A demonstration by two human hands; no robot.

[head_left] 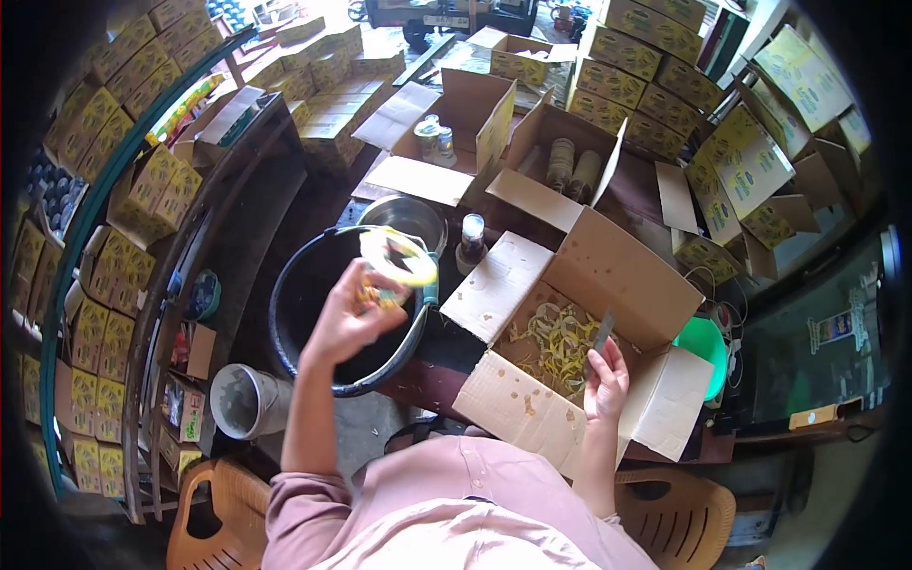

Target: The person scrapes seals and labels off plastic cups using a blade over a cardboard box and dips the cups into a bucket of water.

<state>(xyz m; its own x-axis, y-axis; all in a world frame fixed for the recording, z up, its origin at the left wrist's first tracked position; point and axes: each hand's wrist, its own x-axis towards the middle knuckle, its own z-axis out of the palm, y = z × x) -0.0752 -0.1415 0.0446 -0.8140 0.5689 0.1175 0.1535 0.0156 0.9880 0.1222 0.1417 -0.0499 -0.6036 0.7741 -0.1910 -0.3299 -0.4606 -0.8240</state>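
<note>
My left hand (356, 313) is raised over the black bucket (277, 318), its fingers closed on a yellow ring-shaped thing (410, 261), blurred by motion. My right hand (606, 380) holds a thin grey blade (604, 328) upright, pinched between thumb and fingers. It is over the right side of an open cardboard box (622, 271). Yellow and pale strips (551, 347) lie in a heap inside that box. Behind the black bucket is a metal pot (423, 220). A jar with a light lid (472, 237) stands between the bucket and the box.
Two open boxes behind hold jars (434, 141) and cylindrical containers (560, 161). A green basin (705, 347) is at the right. A grey bucket (249, 403) stands at the left near an orange chair (228, 508). Stacked cartons (328, 114) and shelves surround the table.
</note>
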